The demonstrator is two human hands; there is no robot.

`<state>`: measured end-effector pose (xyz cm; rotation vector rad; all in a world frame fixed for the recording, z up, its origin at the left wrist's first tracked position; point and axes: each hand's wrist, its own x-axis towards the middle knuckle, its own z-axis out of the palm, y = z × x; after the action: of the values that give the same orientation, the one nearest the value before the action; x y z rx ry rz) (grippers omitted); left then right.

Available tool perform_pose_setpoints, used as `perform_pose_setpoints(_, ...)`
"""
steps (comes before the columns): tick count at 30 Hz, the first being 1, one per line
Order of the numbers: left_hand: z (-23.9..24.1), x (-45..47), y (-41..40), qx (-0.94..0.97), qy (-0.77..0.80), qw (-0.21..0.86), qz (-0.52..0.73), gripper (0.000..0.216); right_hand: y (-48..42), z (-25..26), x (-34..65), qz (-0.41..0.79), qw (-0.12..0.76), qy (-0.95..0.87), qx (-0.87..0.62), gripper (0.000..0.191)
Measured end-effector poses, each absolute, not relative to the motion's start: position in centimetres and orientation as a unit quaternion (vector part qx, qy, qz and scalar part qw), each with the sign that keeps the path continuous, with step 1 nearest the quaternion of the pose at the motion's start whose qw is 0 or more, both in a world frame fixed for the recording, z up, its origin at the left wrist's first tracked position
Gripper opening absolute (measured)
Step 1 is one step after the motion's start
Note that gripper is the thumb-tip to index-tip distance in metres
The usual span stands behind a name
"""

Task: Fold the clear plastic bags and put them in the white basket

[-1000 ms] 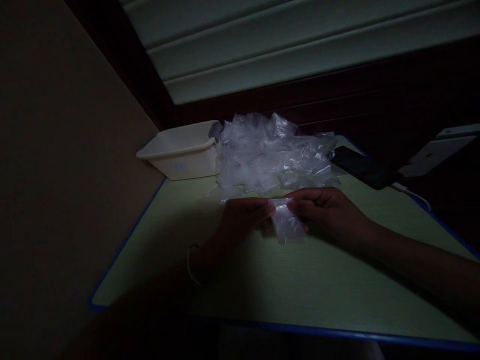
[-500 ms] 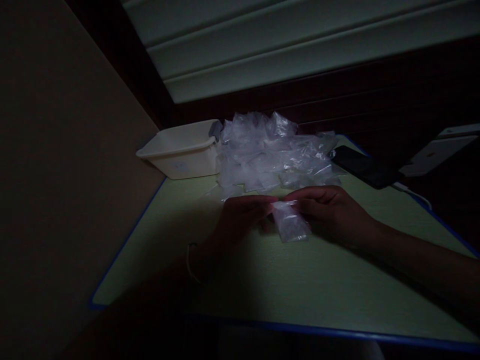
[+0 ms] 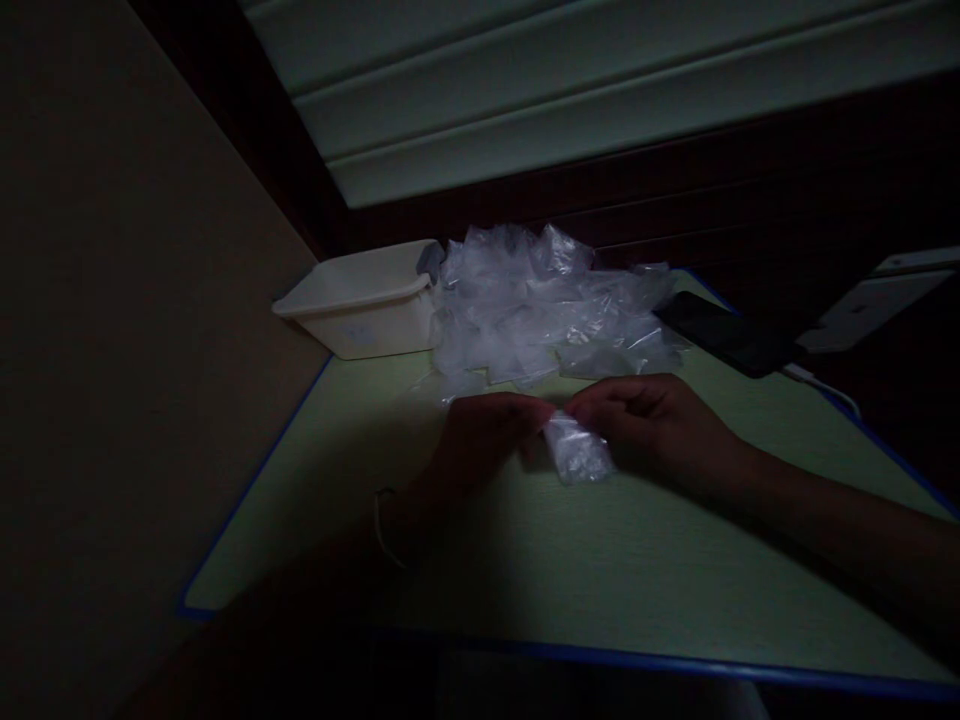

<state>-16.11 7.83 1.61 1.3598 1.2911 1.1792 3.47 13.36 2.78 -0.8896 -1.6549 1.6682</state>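
A small clear plastic bag (image 3: 580,452) hangs from my fingers over the middle of the table. My left hand (image 3: 487,430) pinches its upper left corner between thumb and fingers. On the other side, my right hand (image 3: 656,418) is closed on the upper right part of the same bag's edge. Just beyond both hands lies a heap of similar clear plastic bags (image 3: 525,310), crumpled and overlapping. The dim light hides whether the bag in my hands contains anything.
A cream plastic bin (image 3: 375,325) with a grey handle stands at the back left. Right of the heap lies a dark phone (image 3: 727,335), with a white cable (image 3: 825,388) near it. A pale device (image 3: 870,310) is farther right. The green table (image 3: 622,580) has a blue edge.
My right hand's fingers have slid closer to my left along the bag's top edge. The bag looks slightly more crumpled, its lower end shifted a little left. The heap and bin stay put.
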Motion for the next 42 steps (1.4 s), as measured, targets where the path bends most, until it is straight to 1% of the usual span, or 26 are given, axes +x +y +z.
perform_pose_setpoints(5, 1.7, -15.9, 7.9, 0.546, 0.515, 0.458, 0.476, 0.04, 13.3, 2.5, 3.5, 0.62, 0.315, -0.638, -0.33, 0.022)
perform_pose_setpoints(9, 1.6, -15.9, 7.8, 0.573, 0.526, 0.452, 0.436, 0.028, 13.3, 2.3, 3.7, 0.595, 0.321, -0.66, -0.327, 0.025)
perform_pose_setpoints(14, 1.4, -15.9, 7.8, 0.557, 0.523, 0.463, 0.449, 0.024, 13.1, 2.1, 3.8, 0.571, 0.312, -0.69, -0.318, 0.034)
perform_pose_setpoints(18, 1.5, -15.9, 7.8, 0.564, 0.52, 0.464, 0.442, 0.02, 13.0, 2.3, 3.8, 0.538, 0.306, -0.723, -0.308, 0.031)
perform_pose_setpoints(25, 1.6, -15.9, 7.7, 0.573, 0.517, 0.469, 0.431, 0.018, 13.2, 2.6, 4.2, 0.441, 0.297, -0.799, -0.28, 0.026)
perform_pose_setpoints(31, 2.2, -15.9, 7.6, 0.575, 0.518, 0.478, 0.415, 0.017, 13.6, 2.4, 4.4, 0.438, 0.287, -0.809, -0.268, 0.027)
perform_pose_setpoints(36, 2.3, -15.9, 7.5, 0.564, 0.497, 0.508, 0.421, 0.015, 13.7, 2.4, 4.5, 0.438, 0.278, -0.811, -0.27, 0.028)
perform_pose_setpoints(40, 2.3, -16.1, 7.6, 0.568, 0.492, 0.513, 0.415, 0.022, 13.7, 2.5, 4.5, 0.44, 0.288, -0.809, -0.262, 0.027)
perform_pose_setpoints(42, 2.4, -16.1, 7.6, 0.581, 0.497, 0.502, 0.404, 0.032, 13.7, 2.5, 4.4, 0.443, 0.293, -0.807, -0.258, 0.026)
